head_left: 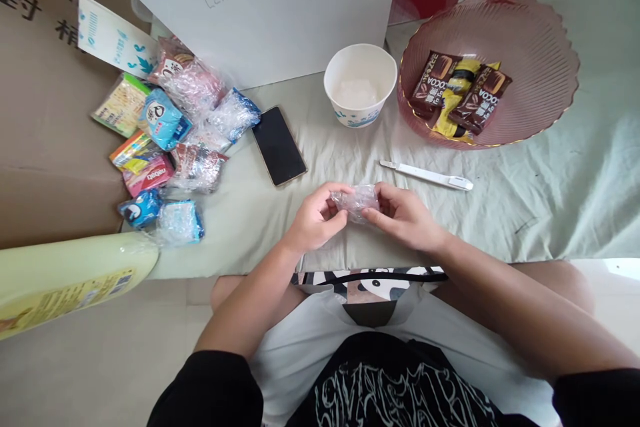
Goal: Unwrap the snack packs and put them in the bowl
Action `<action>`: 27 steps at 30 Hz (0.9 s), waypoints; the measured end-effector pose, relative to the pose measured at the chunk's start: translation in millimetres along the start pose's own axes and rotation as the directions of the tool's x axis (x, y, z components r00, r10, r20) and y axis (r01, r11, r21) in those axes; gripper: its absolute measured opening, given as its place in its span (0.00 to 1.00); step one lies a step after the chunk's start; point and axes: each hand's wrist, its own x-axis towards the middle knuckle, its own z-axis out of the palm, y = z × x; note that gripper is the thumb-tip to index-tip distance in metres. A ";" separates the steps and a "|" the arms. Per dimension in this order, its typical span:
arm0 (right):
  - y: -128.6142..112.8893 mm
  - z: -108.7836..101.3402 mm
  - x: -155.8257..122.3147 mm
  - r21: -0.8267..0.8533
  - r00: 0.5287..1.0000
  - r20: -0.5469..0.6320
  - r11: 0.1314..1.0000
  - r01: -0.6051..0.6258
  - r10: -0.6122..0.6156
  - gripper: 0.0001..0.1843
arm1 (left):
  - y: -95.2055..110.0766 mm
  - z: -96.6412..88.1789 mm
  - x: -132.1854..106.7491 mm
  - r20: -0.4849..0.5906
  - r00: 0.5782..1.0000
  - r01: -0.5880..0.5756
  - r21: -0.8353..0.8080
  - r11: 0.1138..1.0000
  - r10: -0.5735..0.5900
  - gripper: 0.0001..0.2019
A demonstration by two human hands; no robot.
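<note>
My left hand [314, 219] and my right hand [403, 215] are both closed on a small crumpled clear plastic wrapper [356, 201], held between them just above the pale green sheet [550, 193]. What is inside the wrapper I cannot make out. A white paper bowl [360, 85] with something pale in it stands beyond my hands. A pink ribbed glass dish [540, 47] at the right holds brown and yellow snack packets [463, 95].
A heap of wrapped snacks [170, 140] lies at the left beside a cardboard box [45, 133]. A black phone [279, 145] and a white utility knife [426, 175] lie on the sheet. A yellow bottle [65, 280] lies at the lower left. A white board [260, 7] stands behind.
</note>
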 end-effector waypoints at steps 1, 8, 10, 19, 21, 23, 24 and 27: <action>-0.5 -0.8 0.2 -0.053 1.000 -0.006 0.998 -0.020 0.019 0.13 | -0.7 0.1 0.3 -0.018 1.000 0.018 -0.026 0.999 -0.019 0.21; 2.2 -0.3 -2.4 0.060 0.998 0.014 0.996 -0.067 0.066 0.12 | -0.1 -1.0 1.9 0.110 0.974 0.204 -0.064 0.977 -0.197 0.19; 2.9 0.9 -2.5 0.144 0.998 0.039 0.988 -0.047 0.041 0.12 | -0.4 -0.3 1.5 0.106 0.981 0.171 -0.062 0.983 -0.164 0.19; -4.6 -8.9 -1.4 0.108 0.994 0.022 0.988 0.106 -0.109 0.11 | 0.6 -6.5 1.9 0.131 0.986 -0.095 -0.068 0.993 0.103 0.17; -5.2 -10.8 -1.8 0.087 0.992 0.035 0.990 0.114 -0.117 0.14 | 2.2 -8.6 2.0 0.141 0.981 -0.133 -0.003 0.991 0.132 0.18; -4.4 -10.0 -1.9 0.084 0.990 0.054 0.989 0.122 -0.127 0.16 | 2.8 -8.2 1.8 0.138 0.980 -0.157 0.087 0.984 0.144 0.17; -3.6 -8.6 -1.7 0.075 0.992 0.054 0.991 0.111 -0.115 0.16 | 2.3 -7.1 1.7 0.137 0.980 -0.161 0.126 0.979 0.143 0.14; -0.3 -3.0 -0.9 0.043 1.000 -0.010 0.999 0.018 -0.018 0.12 | -1.6 -2.6 1.8 0.076 0.987 -0.152 0.165 0.975 0.141 0.08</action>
